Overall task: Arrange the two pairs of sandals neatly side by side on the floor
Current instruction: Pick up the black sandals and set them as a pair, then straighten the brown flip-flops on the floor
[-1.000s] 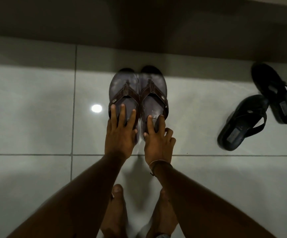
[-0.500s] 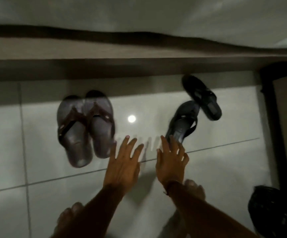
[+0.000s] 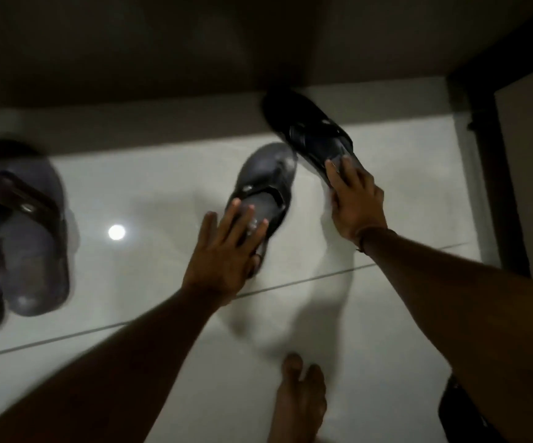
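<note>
Two black sandals lie apart at an angle on the white tiled floor. My left hand lies over the heel of the nearer black sandal, fingers spread across it. The farther black sandal points up and left toward the wall, and my right hand grips its heel end. The toe of the nearer sandal almost touches the side of the farther one. The brown pair stands side by side at the left edge, partly cut off and blurred.
A dark wall base runs along the top, just beyond the sandals. A dark door frame stands at the right. A black object sits at the bottom right. My bare foot is on the tile below my hands.
Both hands left the brown pair and moved right onto the black sandals. The view swung right, so the brown pair now sits at the left edge.
</note>
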Demonstrator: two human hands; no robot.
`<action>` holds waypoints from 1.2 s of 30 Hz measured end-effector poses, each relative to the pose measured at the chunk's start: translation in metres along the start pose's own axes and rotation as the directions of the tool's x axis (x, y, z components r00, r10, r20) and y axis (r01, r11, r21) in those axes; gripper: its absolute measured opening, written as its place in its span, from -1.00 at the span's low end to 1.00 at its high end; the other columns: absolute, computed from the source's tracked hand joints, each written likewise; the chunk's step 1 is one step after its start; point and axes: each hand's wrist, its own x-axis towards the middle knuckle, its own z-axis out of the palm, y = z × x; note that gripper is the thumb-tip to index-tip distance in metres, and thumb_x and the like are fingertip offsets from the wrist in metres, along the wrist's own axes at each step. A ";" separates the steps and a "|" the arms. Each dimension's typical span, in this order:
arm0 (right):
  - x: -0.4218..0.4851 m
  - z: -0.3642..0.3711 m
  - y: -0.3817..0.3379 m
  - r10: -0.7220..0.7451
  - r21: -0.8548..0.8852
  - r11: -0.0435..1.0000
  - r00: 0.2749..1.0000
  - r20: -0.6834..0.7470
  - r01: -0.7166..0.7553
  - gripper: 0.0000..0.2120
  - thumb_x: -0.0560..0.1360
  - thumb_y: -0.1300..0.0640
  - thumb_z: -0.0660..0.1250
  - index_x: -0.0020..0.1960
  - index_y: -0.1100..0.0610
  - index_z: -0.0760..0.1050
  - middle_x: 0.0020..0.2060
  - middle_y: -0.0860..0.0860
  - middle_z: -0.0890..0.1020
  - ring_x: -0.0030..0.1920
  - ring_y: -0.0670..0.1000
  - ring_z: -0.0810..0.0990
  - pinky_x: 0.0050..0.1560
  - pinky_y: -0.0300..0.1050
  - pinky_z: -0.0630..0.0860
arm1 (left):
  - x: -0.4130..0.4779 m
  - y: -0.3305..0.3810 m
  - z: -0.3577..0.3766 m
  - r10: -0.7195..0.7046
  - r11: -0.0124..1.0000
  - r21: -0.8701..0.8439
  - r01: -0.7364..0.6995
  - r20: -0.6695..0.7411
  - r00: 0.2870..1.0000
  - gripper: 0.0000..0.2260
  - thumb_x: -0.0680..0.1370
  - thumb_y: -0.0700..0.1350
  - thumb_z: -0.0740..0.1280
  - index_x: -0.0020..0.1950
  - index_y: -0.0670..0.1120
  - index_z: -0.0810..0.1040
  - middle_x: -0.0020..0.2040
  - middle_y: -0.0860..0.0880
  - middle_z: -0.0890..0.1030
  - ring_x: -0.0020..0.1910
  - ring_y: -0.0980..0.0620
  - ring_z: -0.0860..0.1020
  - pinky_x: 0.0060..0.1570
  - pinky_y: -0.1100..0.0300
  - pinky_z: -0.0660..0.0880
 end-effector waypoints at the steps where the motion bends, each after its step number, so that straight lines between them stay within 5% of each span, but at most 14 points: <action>1: -0.002 0.004 0.000 0.029 -0.002 1.000 0.999 -0.020 -0.029 -0.37 0.62 0.12 0.18 0.65 -0.10 0.08 0.66 0.08 0.08 0.53 0.28 0.16 0.39 0.30 0.26 | 0.003 0.009 0.002 -0.087 0.996 -0.022 0.087 -0.003 0.996 -0.43 0.68 0.10 0.16 0.67 0.04 0.12 0.69 -0.15 0.12 0.67 -0.26 -0.08 0.54 -0.35 0.11; 6: -0.033 0.020 -0.028 0.209 0.059 0.977 0.976 -0.068 -0.205 -0.28 0.56 0.07 0.30 0.64 -0.12 0.08 0.64 0.10 0.15 0.38 0.29 0.31 0.25 0.24 0.36 | 0.038 0.048 -0.003 -0.382 0.905 -0.182 0.385 0.056 0.923 -0.40 0.71 0.11 0.09 0.69 0.05 -0.07 0.71 -0.17 -0.13 0.64 -0.29 -0.30 0.60 -0.31 0.02; 15: -0.058 0.024 -0.062 0.230 0.203 0.955 0.972 -0.040 -0.217 -0.32 0.55 -0.29 -0.14 0.63 -0.11 0.12 0.60 0.14 0.21 0.37 0.25 0.32 0.25 0.21 0.38 | 0.075 0.080 -0.007 -0.388 0.890 -0.220 0.400 0.100 0.916 -0.33 0.69 0.16 0.16 0.69 0.03 -0.07 0.70 -0.20 -0.14 0.63 -0.30 -0.33 0.61 -0.23 0.12; 22: -0.055 0.024 -0.067 0.232 0.177 0.959 0.972 -0.034 -0.223 -0.32 0.57 -0.33 -0.08 0.63 -0.11 0.09 0.59 0.15 0.19 0.35 0.24 0.33 0.23 0.18 0.39 | 0.072 0.081 -0.005 -0.369 0.914 -0.119 0.388 0.150 0.917 -0.28 0.67 0.22 0.15 0.68 0.09 -0.21 0.69 -0.17 -0.25 0.62 -0.29 -0.37 0.62 -0.30 -0.07; 27: -0.073 0.007 -0.082 0.263 0.214 0.947 0.960 -0.093 -0.238 -0.35 0.55 -0.26 -0.04 0.61 -0.10 0.13 0.58 0.14 0.21 0.35 0.25 0.33 0.23 0.22 0.37 | 0.052 0.079 -0.022 -0.308 0.941 -0.110 0.319 0.108 0.945 -0.29 0.64 0.25 0.16 0.68 0.05 -0.07 0.70 -0.17 -0.16 0.64 -0.27 -0.30 0.58 -0.38 -0.19; 31: -0.122 0.002 -0.148 0.106 0.198 0.977 0.983 -0.151 -0.075 -0.50 0.64 -0.17 0.04 0.55 -0.08 0.23 0.51 0.10 0.30 0.40 0.19 0.32 0.27 0.17 0.42 | -0.028 0.036 -0.045 -0.253 0.949 -0.176 0.260 0.057 0.966 -0.38 0.68 0.25 0.05 0.67 0.01 0.04 0.71 -0.14 0.03 0.68 -0.18 -0.15 0.61 -0.32 -0.03; 36: -0.160 0.020 -0.286 -0.107 0.297 0.949 0.994 -0.013 0.106 -0.54 0.66 -0.19 0.01 0.51 -0.14 0.33 0.52 0.00 0.37 0.45 0.10 0.33 0.36 0.13 0.42 | -0.168 -0.082 -0.082 -0.444 0.883 -0.139 0.449 0.068 0.893 -0.45 0.69 0.20 0.06 0.65 0.05 0.17 0.67 -0.09 0.21 0.68 -0.14 0.02 0.60 -0.28 0.09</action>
